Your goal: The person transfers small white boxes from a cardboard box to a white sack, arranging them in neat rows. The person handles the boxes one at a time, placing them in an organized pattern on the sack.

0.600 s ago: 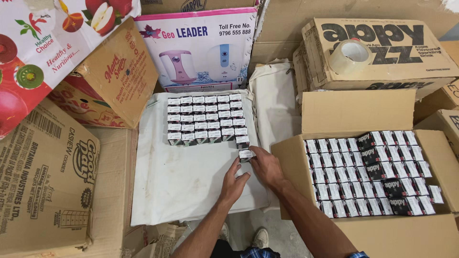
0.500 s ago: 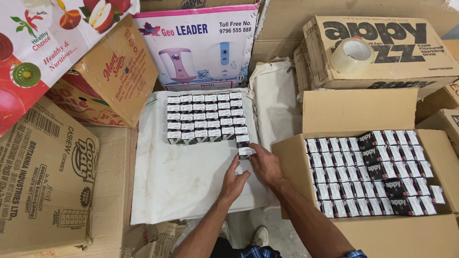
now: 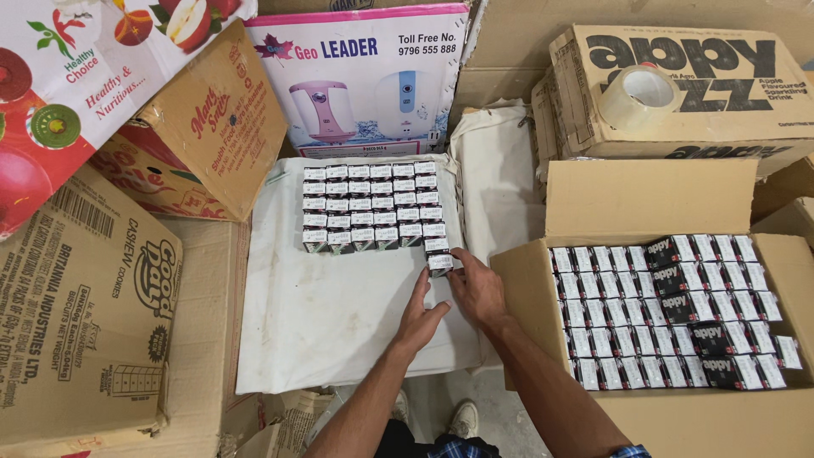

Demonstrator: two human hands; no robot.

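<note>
One view only, the head camera, and I report from it alone. Both hands meet at a small drink carton (image 3: 439, 262) standing on the white sheet (image 3: 339, 331), at the near right corner of the block of cartons (image 3: 373, 206) already set out in rows. The right hand (image 3: 480, 291) has thumb and forefinger closed on that carton's right side; the left hand (image 3: 421, 316) lies flat and open, fingers stretched toward its left face, touching it or nearly so, gripping nothing that I can see.

I judge the carton light, stiff at the edges, a little yielding on its broad faces and smooth enough to slip; the narrow sides are the place to pinch it, low down, so it does not tip.

To the right stands an open cardboard box (image 3: 526, 288) filled with the same cartons, its raised flap just beside the right forearm. A roll of clear tape (image 3: 646, 93) sits on a closed carton case behind. Large printed boxes (image 3: 212, 127) crowd the sheet's left and far sides, leaving only the near edge free
</note>
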